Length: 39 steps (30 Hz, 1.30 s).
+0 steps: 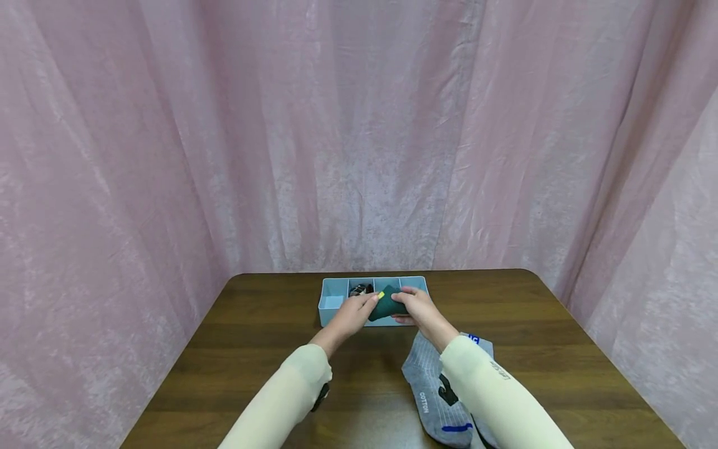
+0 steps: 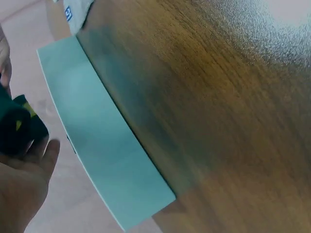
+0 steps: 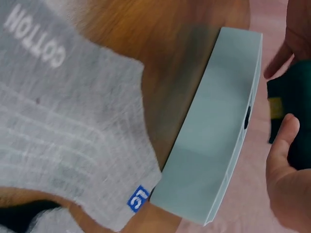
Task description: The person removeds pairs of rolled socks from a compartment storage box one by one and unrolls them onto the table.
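Observation:
Both hands hold a dark green rolled-up sock point(image 1: 386, 305) with a yellow mark, up over the near side of a light blue divided box point(image 1: 333, 305). My left hand point(image 1: 353, 313) grips its left end. On the other end is my right hand point(image 1: 422, 311), its thumb lying along the fabric in the right wrist view. The green roll point(image 2: 22, 124) shows at the edge of the left wrist view, with the left fingers partly behind it. Dark items point(image 1: 361, 289) sit in one compartment of the box; their kind is too small to tell.
Grey socks point(image 1: 432, 393) marked "COTTON" lie flat on the brown wooden table point(image 1: 224, 368), partly under the right forearm. The box stands near the table's far edge, before a pink curtain point(image 1: 359, 137).

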Available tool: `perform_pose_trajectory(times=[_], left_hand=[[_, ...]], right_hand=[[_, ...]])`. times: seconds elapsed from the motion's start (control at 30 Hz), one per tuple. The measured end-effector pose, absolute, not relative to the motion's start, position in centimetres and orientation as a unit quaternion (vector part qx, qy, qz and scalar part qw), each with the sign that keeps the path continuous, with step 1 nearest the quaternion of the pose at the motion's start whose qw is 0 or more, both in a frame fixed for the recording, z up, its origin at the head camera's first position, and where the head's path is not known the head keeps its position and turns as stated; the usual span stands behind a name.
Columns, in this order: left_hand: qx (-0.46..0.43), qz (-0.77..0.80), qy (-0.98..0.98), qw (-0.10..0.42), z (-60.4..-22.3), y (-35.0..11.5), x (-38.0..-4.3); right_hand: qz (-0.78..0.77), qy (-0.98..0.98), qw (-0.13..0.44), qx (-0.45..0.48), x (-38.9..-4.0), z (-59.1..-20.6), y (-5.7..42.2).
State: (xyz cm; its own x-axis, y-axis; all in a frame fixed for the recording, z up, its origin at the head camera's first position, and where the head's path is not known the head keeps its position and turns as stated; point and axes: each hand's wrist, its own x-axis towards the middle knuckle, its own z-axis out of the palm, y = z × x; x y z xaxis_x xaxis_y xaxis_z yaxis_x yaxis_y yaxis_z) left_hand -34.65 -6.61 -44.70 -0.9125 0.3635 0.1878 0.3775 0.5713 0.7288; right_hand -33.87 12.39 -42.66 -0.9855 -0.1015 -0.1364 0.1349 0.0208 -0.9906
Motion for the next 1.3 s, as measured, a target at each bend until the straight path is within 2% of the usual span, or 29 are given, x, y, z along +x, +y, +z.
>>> perform_pose_trajectory(times=[0.3,0.4,0.67,0.83,0.97,1.2,1.3], left_hand=[[-0.173,-0.559,-0.803,-0.108,-44.6,-7.7,-34.7],[-0.167,-0.576,-0.793,-0.11,-44.6,-7.9,-34.8],[-0.188,-0.505,-0.84,-0.063,-44.7,-8.5,-33.9],[-0.207,-0.478,-0.851,-0.064,-45.2,-8.8,-33.2],[-0.21,-0.474,-0.852,-0.069,-45.8,-9.5,-32.8],[-0.2,-0.527,-0.815,-0.136,-46.7,-10.7,-31.9],[-0.209,-0.524,-0.817,-0.123,-47.0,-11.0,-31.3]], right_hand=[[-0.717,0.686,0.108,-0.071,-33.7,-43.3,13.3],[-0.709,0.69,0.117,-0.084,-33.8,-43.3,13.5],[-0.602,0.777,0.167,-0.073,-33.2,-43.2,13.9],[-0.551,0.813,0.163,-0.094,-32.7,-43.9,14.0],[-0.544,0.817,0.148,-0.121,-32.3,-44.5,14.0],[-0.527,0.825,0.148,-0.14,-31.1,-45.2,13.9],[-0.513,0.832,0.161,-0.135,-30.7,-45.3,13.7]])
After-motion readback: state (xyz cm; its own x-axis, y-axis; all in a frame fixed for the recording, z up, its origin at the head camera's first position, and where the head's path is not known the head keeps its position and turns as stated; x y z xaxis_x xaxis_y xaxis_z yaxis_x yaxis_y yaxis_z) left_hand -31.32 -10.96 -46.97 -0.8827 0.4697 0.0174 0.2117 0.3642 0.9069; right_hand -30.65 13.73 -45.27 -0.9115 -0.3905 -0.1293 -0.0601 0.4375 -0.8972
